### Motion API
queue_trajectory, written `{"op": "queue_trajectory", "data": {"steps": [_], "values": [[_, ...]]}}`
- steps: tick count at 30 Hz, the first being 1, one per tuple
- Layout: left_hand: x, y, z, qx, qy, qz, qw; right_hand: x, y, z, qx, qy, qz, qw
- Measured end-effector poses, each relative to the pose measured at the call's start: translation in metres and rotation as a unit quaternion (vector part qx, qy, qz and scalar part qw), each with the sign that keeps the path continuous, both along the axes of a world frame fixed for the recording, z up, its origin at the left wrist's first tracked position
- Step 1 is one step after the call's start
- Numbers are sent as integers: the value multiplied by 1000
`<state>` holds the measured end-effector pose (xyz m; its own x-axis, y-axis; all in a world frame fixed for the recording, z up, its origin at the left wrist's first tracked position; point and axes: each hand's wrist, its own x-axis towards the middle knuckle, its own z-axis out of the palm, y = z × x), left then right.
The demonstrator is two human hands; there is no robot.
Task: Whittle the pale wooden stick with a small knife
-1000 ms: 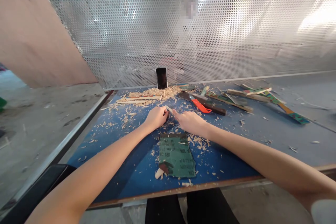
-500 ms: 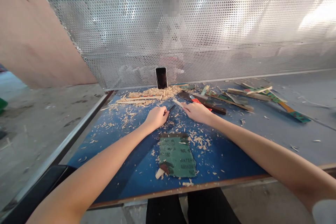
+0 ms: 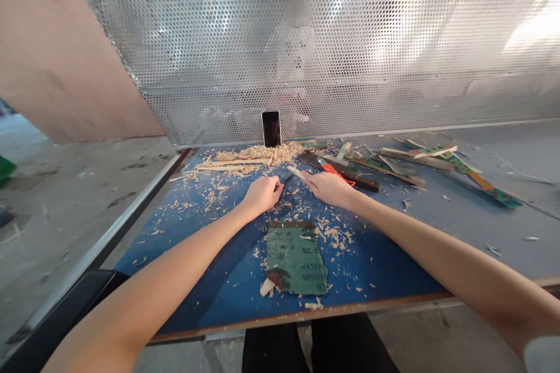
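Note:
My left hand (image 3: 265,193) is closed around a thin dark tool, perhaps a knife (image 3: 287,178), whose narrow end points up and to the right. Its handle is hidden in the fist. Opposite, my right hand (image 3: 329,188) grips a pale wooden strip (image 3: 296,172), its bare end reaching left toward the dark tool. I cannot tell whether tool and wood touch. Nearer to me lies a torn sheet of green sandpaper (image 3: 297,259), printed side up. Beyond my right hand are an orange-red handled tool (image 3: 336,173) and a long dark-handled tool (image 3: 361,180).
A pile of wood shavings (image 3: 280,153) and wooden strips lie at the back, before an upright phone (image 3: 271,129). Painted wood scraps (image 3: 472,175) lie to the right on the blue table (image 3: 184,297). Behind a perforated metal screen (image 3: 210,58) is a person (image 3: 297,58).
The view has shifted slightly. Both hands keep nearly the same place and grip, and the wooden strip's end sits a touch farther left relative to the dark tool.

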<state>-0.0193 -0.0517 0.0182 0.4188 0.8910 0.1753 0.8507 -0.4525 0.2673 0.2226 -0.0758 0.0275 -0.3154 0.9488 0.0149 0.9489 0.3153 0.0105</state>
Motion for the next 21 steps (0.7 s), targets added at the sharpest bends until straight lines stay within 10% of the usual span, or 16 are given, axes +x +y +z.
{"op": "queue_trajectory", "data": {"steps": [21], "values": [[-2,-1,1,8,-6,-19,1000,-4,3,2,24,-13,-20,999]]}}
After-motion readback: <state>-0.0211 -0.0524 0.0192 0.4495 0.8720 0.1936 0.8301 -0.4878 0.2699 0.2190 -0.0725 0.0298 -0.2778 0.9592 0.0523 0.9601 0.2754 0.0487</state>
